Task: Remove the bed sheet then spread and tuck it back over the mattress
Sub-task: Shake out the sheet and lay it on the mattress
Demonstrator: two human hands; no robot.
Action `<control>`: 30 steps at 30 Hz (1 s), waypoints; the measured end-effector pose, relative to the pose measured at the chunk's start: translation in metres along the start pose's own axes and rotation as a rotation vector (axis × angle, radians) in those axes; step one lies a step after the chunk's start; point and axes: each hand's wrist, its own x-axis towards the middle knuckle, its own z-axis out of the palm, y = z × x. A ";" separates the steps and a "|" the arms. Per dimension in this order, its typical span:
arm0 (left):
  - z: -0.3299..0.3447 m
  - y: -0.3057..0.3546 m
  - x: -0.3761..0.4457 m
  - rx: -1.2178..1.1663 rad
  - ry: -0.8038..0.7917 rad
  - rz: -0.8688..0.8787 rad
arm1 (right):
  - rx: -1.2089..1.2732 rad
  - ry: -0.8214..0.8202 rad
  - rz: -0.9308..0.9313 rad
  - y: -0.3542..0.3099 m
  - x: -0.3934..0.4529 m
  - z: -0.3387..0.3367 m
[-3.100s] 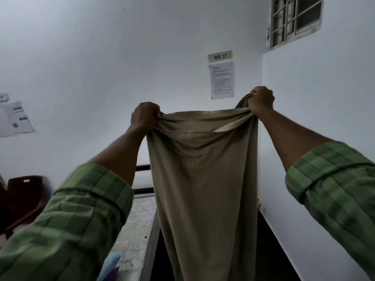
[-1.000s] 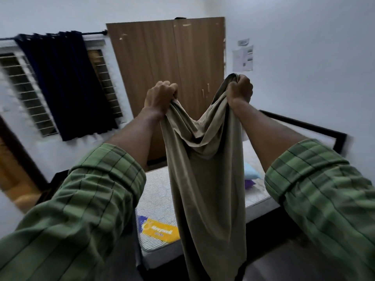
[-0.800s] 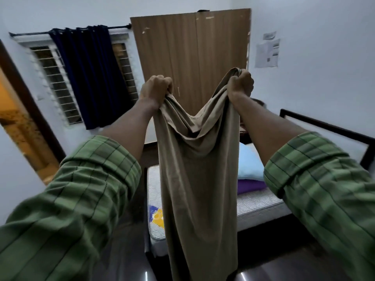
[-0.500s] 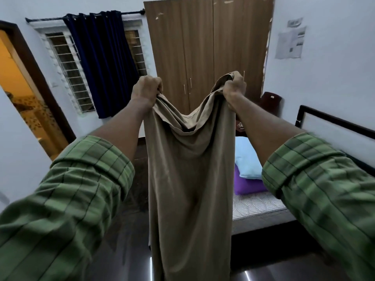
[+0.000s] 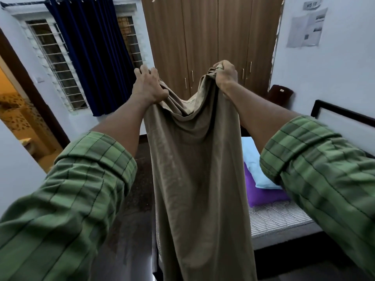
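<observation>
A beige bed sheet (image 5: 198, 175) hangs in long folds from both raised hands, its top edge sagging between them and its lower end out of view. My left hand (image 5: 147, 87) grips the sheet's upper left corner. My right hand (image 5: 226, 75) holds the bunched upper right corner in a fist. The bare quilted mattress (image 5: 278, 217) lies low at the right, partly hidden behind the sheet and my right sleeve.
A light blue pillow (image 5: 254, 167) lies on a purple pillow (image 5: 263, 194) on the mattress. The black bed frame (image 5: 343, 112) stands against the right wall. A wooden wardrobe (image 5: 211, 37), a dark curtain (image 5: 91, 53), a doorway (image 5: 18, 122) and dark floor (image 5: 138, 220) lie ahead.
The view has swung left from the wall to the wardrobe and window, so the bed now lies at the right. Both hands keep hold of the sheet, closer together than three seconds ago.
</observation>
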 end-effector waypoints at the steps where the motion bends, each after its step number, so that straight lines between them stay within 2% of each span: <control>1: 0.007 -0.002 0.000 0.025 -0.043 0.009 | -0.013 -0.023 0.005 0.005 0.003 0.005; 4: 0.045 -0.005 0.030 0.082 -0.151 0.057 | -0.001 -0.052 0.050 0.029 0.032 0.040; 10: 0.118 0.010 0.080 0.181 -0.184 0.218 | -0.021 -0.093 0.112 0.090 0.091 0.100; 20: 0.277 0.006 0.215 0.258 -0.295 0.193 | -0.002 -0.225 0.193 0.205 0.236 0.192; 23: 0.342 -0.001 0.242 0.237 -0.390 0.154 | -0.042 -0.334 0.243 0.255 0.264 0.227; 25: 0.390 -0.004 0.256 0.204 -0.501 0.113 | -0.022 -0.490 0.272 0.289 0.283 0.251; 28: 0.473 -0.015 0.251 0.172 -0.607 -0.058 | 0.028 -0.689 0.423 0.349 0.289 0.281; 30: 0.529 -0.018 0.222 0.125 -0.611 -0.183 | -0.050 -0.696 0.451 0.398 0.271 0.300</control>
